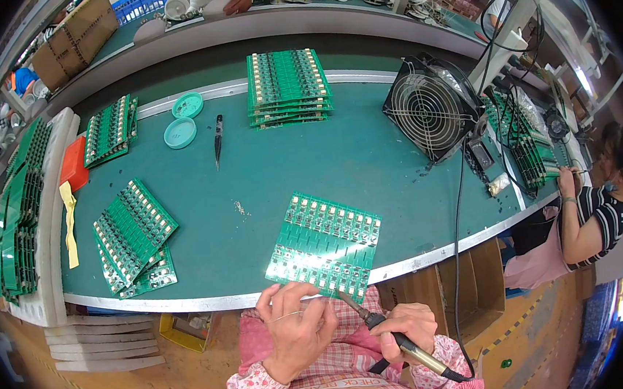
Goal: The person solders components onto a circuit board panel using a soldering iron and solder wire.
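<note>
A green circuit board panel [323, 245] with rows of pale components lies at the table's front edge, its near corner jutting slightly over. In my right hand [410, 326] is a soldering iron [421, 355], its tip touching or just over the panel's near edge. My left hand [296, 327] is closed, fingers curled at that same edge, left of the iron. A thin pale line, perhaps fine wire, crosses its fingers; what the fingertips pinch is hidden.
Stacked panels [288, 86] stand at the back, more panels [135, 234] at left. A black fan [433, 108] stands back right, the iron's cable [460, 227] hanging beside it. Round teal containers [180, 133] and a pen-like tool [218, 143] lie mid-left. A co-worker [584, 217] sits at right.
</note>
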`<state>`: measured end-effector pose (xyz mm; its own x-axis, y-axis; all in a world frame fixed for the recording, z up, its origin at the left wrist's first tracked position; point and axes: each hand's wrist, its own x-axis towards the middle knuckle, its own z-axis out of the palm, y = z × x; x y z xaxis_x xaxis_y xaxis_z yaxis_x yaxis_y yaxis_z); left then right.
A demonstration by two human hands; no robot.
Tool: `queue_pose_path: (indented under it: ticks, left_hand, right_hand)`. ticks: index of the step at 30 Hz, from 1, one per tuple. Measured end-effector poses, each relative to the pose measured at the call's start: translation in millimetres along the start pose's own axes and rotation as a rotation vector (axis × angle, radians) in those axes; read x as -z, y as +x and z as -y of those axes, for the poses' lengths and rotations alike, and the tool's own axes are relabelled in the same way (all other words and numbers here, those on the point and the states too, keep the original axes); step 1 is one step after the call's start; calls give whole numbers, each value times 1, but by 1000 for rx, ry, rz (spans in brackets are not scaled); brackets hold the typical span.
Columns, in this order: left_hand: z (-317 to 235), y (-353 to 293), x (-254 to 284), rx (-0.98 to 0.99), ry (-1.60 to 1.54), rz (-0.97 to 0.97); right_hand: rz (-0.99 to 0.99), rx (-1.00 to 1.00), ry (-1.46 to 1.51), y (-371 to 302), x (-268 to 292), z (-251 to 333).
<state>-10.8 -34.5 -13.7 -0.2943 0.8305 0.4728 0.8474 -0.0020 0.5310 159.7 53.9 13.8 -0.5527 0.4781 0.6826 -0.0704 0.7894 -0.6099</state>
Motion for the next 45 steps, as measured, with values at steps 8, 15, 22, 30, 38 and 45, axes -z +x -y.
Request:
queue_pose_path:
  ticks: [8, 15, 22, 30, 38, 45]
  left_hand:
    - [5, -2, 0, -7, -34, -8]
    - [6, -3, 2, -11, -51, -17]
    - [7, -2, 2, -15, -57, -11]
    - [0, 4, 7, 24, -63, 3]
    - [-3, 12, 7, 41, -48, 16]
    - [-4, 14, 6, 39, -20, 11]
  right_hand:
    - [304, 96, -194, 4, 14, 4]
    - [284, 130, -175, -5, 14, -4]
    - [152, -6, -27, -10, 15, -2]
    - [-124, -613, 215, 6, 21, 13]
    - [-31, -691, 209, 31, 19, 9]
    - [8, -702, 196, 33, 17, 4]
